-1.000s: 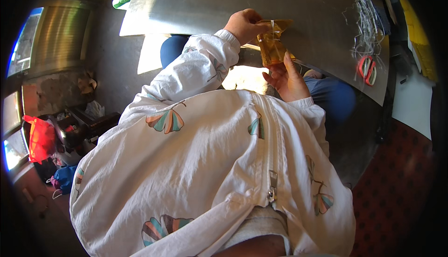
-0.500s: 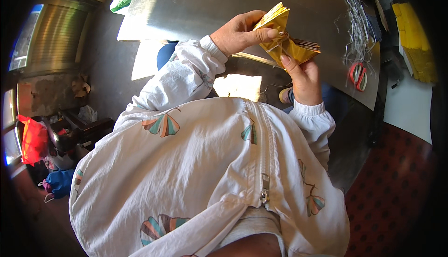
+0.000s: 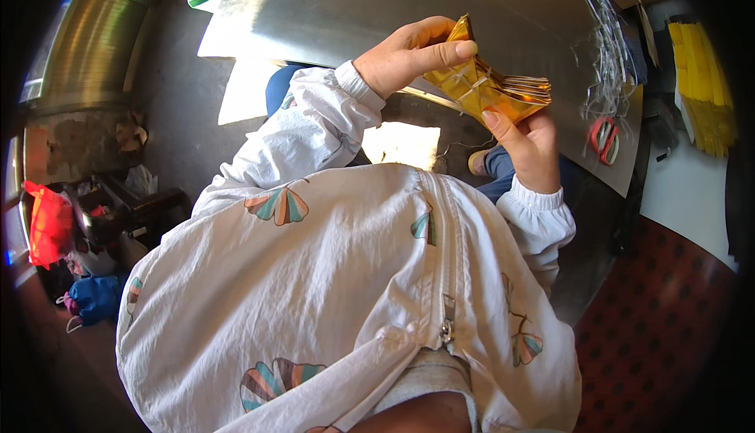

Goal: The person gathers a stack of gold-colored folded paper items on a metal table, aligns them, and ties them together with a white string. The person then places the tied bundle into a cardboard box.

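Note:
Both hands hold a bundle of folded gold foil paper (image 3: 477, 92) above the near edge of the metal table. Its layers fan out at the right end, and a thin pale tie seems to cross its middle. My left hand (image 3: 411, 54) is closed on the upper left end, thumb lying on top. My right hand (image 3: 528, 146) grips the lower right part, thumb pressed on the near face and fingers mostly hidden behind. White elastic cuffs end at both wrists.
The grey metal table (image 3: 338, 8) spreads ahead. On its right lie clear plastic strips (image 3: 605, 47) and red-handled scissors (image 3: 605, 140). Farther right, yellow sheets (image 3: 702, 87) rest on a white surface. A red bag (image 3: 49, 224) and a blue bag (image 3: 96, 299) are at left.
My right hand has moved slightly right and down, pulling its end of the foil bundle outward. The left end has narrowed in my left hand, while the right layers show more fanned.

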`<state>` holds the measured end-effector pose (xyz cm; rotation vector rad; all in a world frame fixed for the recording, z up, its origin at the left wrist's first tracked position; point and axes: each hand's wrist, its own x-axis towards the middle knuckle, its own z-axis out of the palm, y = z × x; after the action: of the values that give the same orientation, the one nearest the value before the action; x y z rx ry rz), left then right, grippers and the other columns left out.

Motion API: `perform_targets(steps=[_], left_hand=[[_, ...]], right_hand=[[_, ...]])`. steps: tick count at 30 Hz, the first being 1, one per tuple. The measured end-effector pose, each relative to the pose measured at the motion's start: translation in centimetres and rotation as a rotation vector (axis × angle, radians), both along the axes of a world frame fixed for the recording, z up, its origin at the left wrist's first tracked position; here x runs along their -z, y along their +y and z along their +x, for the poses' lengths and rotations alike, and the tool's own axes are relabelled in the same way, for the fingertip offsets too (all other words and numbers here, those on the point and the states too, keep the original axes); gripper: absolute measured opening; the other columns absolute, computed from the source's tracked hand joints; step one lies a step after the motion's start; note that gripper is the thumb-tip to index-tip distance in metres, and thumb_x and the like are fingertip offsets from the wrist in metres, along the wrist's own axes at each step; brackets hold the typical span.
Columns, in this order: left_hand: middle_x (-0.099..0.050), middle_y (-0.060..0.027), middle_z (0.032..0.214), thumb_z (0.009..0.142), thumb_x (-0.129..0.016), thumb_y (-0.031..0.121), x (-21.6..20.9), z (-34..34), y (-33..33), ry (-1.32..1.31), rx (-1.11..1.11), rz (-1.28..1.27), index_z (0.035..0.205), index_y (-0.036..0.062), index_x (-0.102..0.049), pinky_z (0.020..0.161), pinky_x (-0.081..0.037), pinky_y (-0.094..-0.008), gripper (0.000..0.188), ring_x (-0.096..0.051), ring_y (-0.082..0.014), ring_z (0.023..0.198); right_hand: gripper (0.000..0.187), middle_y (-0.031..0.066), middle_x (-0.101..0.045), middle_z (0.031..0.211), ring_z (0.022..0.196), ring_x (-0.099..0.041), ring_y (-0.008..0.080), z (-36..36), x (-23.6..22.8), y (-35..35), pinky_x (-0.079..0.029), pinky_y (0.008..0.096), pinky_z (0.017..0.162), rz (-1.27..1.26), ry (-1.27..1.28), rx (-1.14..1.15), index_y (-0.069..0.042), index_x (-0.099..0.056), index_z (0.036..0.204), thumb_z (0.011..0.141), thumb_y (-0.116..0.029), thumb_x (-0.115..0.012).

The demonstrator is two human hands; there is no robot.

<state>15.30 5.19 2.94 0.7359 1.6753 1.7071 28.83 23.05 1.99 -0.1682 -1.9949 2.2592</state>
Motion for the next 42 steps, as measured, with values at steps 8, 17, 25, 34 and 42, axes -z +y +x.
perform_targets(steps=[8, 17, 25, 34, 42], left_hand=[[-0.059, -0.0057, 0.076, 0.084, -0.056, 0.063, 0.3, 1.5, 2.2, -0.200, -0.356, 0.068, 0.091, -0.0016, -0.060, 0.066, -0.049, -0.0271, 0.066, -0.058, -0.0134, 0.072], [-0.060, -0.0068, 0.088, 0.092, -0.045, 0.059, 1.6, 1.9, 2.1, -0.231, -0.307, 0.067, 0.096, 0.0016, -0.057, 0.076, -0.049, -0.0278, 0.059, -0.059, -0.0155, 0.083], [-0.058, -0.0031, 0.082, 0.093, -0.047, 0.055, 2.1, 1.3, 2.3, -0.299, -0.402, -0.015, 0.091, 0.0019, -0.057, 0.069, -0.048, -0.0248, 0.054, -0.057, -0.0112, 0.074], [-0.065, -0.0159, 0.091, 0.078, -0.072, 0.045, 4.2, -0.5, 3.4, 0.158, -0.519, 0.049, 0.103, -0.0047, -0.057, 0.077, -0.054, -0.0325, 0.057, -0.066, -0.0243, 0.084], [-0.067, -0.0133, 0.095, 0.079, -0.075, 0.033, 7.6, -3.4, 3.1, 0.502, -0.354, -0.448, 0.110, 0.0004, -0.057, 0.076, -0.054, -0.0306, 0.048, -0.066, -0.0204, 0.087]], right_hand=[[0.031, 0.0080, -0.063, 0.106, 0.096, -0.059, 0.0138, -0.5, -1.2, -0.6, -0.046, 0.0275, 0.088, -0.096, 0.041, -0.141, 0.003, -0.056, 0.110, 0.083, -0.006, -0.069], [0.038, 0.0083, -0.059, 0.111, 0.102, -0.056, 0.0142, -0.8, 0.2, -0.6, -0.043, 0.0270, 0.092, -0.133, 0.019, -0.075, 0.001, -0.051, 0.116, 0.085, -0.011, -0.069], [0.043, 0.0065, -0.056, 0.111, 0.102, -0.053, 0.0131, -1.6, 0.8, -2.2, -0.040, 0.0269, 0.095, -0.137, 0.085, -0.001, 0.000, -0.045, 0.121, 0.088, -0.015, -0.067], [0.041, 0.0072, -0.056, 0.111, 0.100, -0.057, 0.0143, -4.4, 3.4, 0.1, -0.047, 0.0275, 0.088, 0.157, 0.223, -0.008, -0.001, -0.043, 0.118, 0.085, -0.008, -0.068], [0.049, 0.0165, -0.057, 0.116, 0.105, -0.058, 0.0308, -8.2, 8.2, 2.8, -0.047, 0.0389, 0.089, 0.736, 0.183, 0.075, -0.003, -0.054, 0.110, 0.068, -0.011, -0.080]])
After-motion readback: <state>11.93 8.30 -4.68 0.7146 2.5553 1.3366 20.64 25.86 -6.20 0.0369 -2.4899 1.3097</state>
